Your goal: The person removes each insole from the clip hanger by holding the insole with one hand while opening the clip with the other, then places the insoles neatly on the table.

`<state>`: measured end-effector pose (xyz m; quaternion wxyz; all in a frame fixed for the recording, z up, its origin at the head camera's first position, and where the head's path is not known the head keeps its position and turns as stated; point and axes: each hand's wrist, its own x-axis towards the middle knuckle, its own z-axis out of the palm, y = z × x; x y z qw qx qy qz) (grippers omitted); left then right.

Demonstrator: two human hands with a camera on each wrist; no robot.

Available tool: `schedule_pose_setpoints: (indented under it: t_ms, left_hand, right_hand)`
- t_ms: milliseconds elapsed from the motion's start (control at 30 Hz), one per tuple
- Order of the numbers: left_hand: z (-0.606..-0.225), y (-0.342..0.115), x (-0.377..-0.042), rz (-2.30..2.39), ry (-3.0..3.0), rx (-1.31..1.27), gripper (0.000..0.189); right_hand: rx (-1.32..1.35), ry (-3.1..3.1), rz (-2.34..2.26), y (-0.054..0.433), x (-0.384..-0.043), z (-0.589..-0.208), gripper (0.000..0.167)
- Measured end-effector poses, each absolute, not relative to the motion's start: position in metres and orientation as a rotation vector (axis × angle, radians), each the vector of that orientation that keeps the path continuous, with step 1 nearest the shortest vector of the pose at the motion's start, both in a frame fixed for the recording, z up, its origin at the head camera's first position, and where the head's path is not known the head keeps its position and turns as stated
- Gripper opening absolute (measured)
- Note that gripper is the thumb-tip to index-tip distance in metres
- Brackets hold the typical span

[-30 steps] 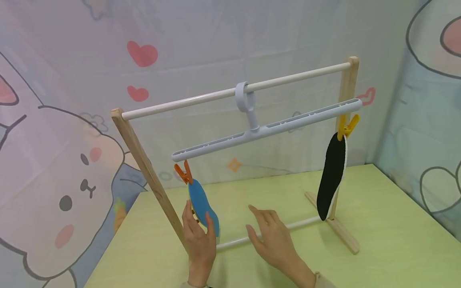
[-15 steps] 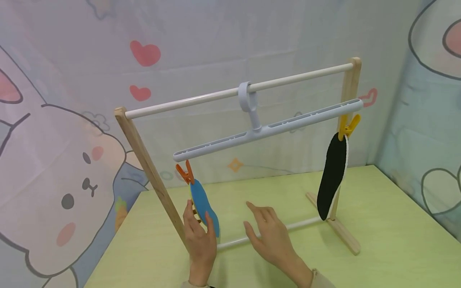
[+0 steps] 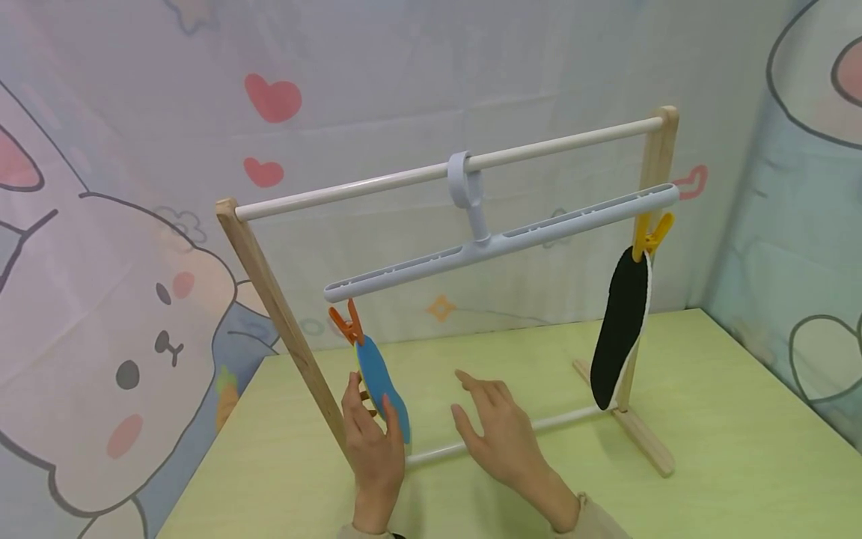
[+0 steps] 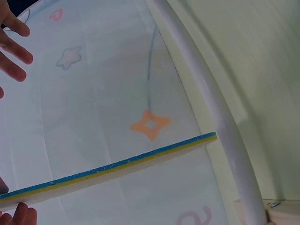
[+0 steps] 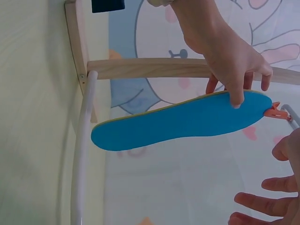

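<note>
Here, your left hand pinches the blue insole, clipped below the left end of the grey hanger, and your right hand, fingers loosely extended, hovers below the hanger's middle.

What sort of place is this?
Probably an indoor play or practice corner, though I can't be sure: a cartoon backdrop stands behind a green table with a small rack on it.

Pretty much a tabletop set, kinda nursery-looking. Cartoon-printed cloth hangs behind and beside the pale green table.
</note>
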<state>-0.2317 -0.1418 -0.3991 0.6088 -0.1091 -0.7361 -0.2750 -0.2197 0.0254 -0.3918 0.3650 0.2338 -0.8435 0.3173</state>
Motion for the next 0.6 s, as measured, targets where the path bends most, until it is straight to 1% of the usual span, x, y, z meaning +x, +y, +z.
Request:
schedule_pose_setpoints:
  t_ms: [300, 600]
  left_hand:
    - [-0.3982, -0.1406, -0.2312, -0.644, -1.703, -0.247, 0.058]
    - [-0.3975, -0.1403, -0.2298, -0.647, -1.702, -0.253, 0.055]
  right_hand:
    - [0.593, -2.221, 0.916, 0.0229, -0.2211, -0.3855, 0.041]
    - [0.576, -2.238, 0.964, 0.0207, -0.2213, -0.3812, 0.040]
